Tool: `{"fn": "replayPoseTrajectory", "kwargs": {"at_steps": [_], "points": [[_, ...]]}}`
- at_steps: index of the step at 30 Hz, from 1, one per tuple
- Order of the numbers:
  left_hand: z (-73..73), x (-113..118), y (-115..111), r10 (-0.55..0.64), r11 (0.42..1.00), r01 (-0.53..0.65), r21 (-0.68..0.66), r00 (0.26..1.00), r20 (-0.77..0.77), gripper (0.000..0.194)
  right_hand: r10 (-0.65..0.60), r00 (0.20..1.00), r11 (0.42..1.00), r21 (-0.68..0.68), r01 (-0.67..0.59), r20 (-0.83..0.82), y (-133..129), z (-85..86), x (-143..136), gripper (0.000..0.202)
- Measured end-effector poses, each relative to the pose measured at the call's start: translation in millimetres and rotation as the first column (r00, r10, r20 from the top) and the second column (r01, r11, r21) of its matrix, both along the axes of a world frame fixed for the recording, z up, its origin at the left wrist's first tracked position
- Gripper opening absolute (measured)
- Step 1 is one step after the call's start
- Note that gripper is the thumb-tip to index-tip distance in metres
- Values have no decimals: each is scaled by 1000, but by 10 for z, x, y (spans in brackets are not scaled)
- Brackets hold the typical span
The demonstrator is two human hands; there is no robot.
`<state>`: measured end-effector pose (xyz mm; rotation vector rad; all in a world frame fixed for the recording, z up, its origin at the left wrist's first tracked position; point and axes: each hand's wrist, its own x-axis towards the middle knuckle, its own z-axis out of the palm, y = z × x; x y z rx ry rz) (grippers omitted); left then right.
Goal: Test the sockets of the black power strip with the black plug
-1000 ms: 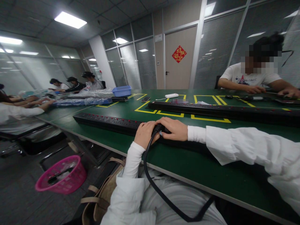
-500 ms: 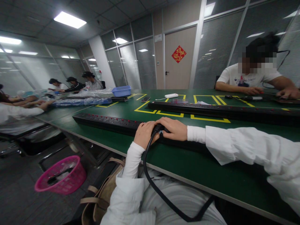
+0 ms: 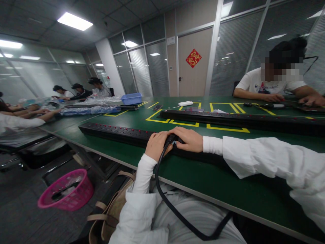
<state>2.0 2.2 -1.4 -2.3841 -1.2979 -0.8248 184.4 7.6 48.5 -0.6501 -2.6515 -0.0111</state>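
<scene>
A long black power strip with a row of red spots lies along the near side of the green table. My left hand and my right hand meet over it, fingers closed around a black plug from both sides. From the plug a thick black cable drops over the table edge and loops across my lap. A small light-blue bit shows between my hands. My fingers hide whether the plug sits in a socket.
Behind, a second black power strip lies near a white adapter-like block and yellow tape outlines. A blue bin stands further left. Below left is a pink basket. A co-worker sits across the table; others sit at left.
My hands, the plug and the cable stay in place. The co-worker across the table has shifted slightly to the right.
</scene>
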Motion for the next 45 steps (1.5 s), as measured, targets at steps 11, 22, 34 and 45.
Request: {"fn": "replayPoseTrajectory", "kwargs": {"at_steps": [11, 22, 34, 45], "points": [[-19, -11, 28, 3, 1000, -2, 27, 1000, -29, 38, -13, 1000, 1000, -10, 13, -9, -3, 3, 2, 38], [-27, -22, 37, 5, 1000, -4, 22, 999, -32, 39, -34, 999, 999, 5, 34, 13, -10, 17, 3, 36], [-37, -19, 42, -3, 999, 4, 35, 999, -41, 36, -58, 998, 998, -17, 58, -9, 10, -9, -6, 36], [-40, -17, 38, 9, 999, -7, 38, 999, -41, 39, -42, 998, 999, -22, 41, -45, 27, -16, 3, 35]]}}
